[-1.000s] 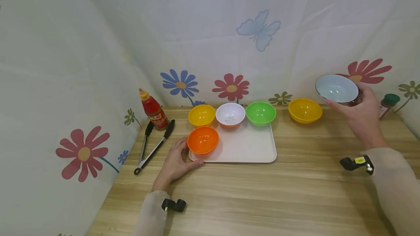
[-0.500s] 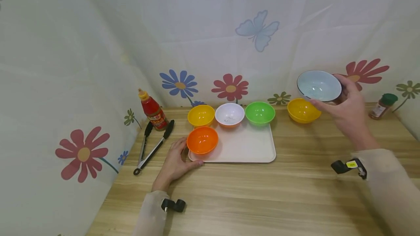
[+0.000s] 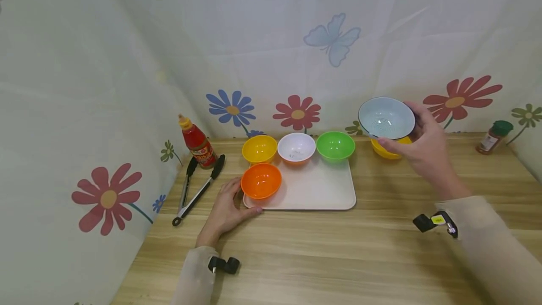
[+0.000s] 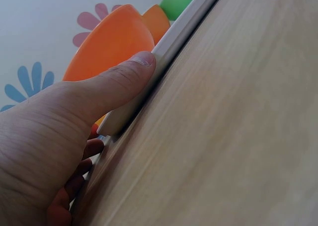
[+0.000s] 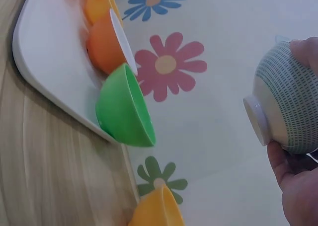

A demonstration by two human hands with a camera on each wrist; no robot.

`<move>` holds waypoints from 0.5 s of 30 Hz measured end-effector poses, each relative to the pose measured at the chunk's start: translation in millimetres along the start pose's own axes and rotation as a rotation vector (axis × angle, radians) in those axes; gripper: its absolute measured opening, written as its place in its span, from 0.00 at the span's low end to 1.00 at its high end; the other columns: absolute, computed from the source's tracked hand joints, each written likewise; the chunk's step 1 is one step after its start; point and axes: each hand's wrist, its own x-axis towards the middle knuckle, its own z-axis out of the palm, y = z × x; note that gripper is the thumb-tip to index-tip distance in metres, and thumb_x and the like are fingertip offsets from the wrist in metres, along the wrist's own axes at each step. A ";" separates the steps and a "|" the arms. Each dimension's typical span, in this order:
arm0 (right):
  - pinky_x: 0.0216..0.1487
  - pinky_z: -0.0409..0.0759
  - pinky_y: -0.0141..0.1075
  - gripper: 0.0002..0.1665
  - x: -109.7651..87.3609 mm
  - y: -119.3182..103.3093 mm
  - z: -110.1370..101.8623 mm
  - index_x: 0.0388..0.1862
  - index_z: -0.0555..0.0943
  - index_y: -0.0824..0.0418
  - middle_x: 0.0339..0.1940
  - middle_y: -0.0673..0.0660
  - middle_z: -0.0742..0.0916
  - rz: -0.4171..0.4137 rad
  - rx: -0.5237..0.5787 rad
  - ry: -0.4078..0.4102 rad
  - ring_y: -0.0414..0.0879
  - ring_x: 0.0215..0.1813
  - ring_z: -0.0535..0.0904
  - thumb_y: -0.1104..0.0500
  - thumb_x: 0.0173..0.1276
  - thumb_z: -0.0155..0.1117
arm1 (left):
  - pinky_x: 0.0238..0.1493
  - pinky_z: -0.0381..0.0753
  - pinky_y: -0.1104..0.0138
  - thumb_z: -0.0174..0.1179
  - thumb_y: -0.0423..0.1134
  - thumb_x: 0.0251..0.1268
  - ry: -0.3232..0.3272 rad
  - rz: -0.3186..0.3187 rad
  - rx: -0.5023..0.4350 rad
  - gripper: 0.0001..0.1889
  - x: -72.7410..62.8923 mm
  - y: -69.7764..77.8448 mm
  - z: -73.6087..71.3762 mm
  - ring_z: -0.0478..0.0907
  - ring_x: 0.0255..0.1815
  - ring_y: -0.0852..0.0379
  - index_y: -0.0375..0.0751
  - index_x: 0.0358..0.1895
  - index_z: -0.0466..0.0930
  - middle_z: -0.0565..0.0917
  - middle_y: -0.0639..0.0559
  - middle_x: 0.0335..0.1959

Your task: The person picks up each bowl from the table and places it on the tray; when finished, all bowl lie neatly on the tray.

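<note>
My right hand (image 3: 423, 147) holds a ceramic bowl (image 3: 386, 117) by its side, thumb near the rim and fingers behind. Pale blue-grey inside, the bowl shows a green dashed pattern (image 5: 293, 99) outside in the right wrist view. It is raised in front of the back wall, overlapping a yellow bowl (image 3: 386, 148). My left hand (image 3: 226, 211) grips the near left corner of a white tray (image 3: 317, 192), thumb along the front edge, fingers at the left side. Close to those fingers, an orange bowl (image 3: 261, 181) sits on the tray.
Along the tray's back edge stand a yellow bowl (image 3: 259, 149), a white-lined orange bowl (image 3: 296, 148) and a green bowl (image 3: 336, 146). Tongs (image 3: 196, 194) and a red sauce bottle (image 3: 198, 142) are on the left. A green-capped spice jar (image 3: 494, 136) stands far right.
My right hand has carried the ceramic bowl leftward, from beside the right-hand yellow bowl to in front of it in view. The spice jar has come into full view. My left hand stays put.
</note>
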 end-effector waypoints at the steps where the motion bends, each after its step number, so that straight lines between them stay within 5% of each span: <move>1: 0.72 0.75 0.21 0.59 -0.5 -1.2 3.1 0.87 0.66 0.59 0.80 0.61 0.76 -0.005 0.016 -0.006 0.48 0.74 0.77 0.69 0.62 0.87 | 0.89 0.52 0.33 0.85 0.71 0.51 0.001 0.000 0.002 0.61 -0.1 -0.1 0.0 0.58 0.89 0.39 0.49 0.86 0.69 0.70 0.45 0.86; 15: 0.71 0.77 0.21 0.61 -17.4 -16.2 48.5 0.87 0.65 0.63 0.77 0.61 0.76 -0.022 0.178 -0.144 0.48 0.73 0.77 0.75 0.58 0.86 | 0.88 0.55 0.33 0.84 0.72 0.50 -0.003 0.000 -0.002 0.61 0.4 -0.7 0.5 0.58 0.89 0.39 0.50 0.86 0.69 0.69 0.46 0.86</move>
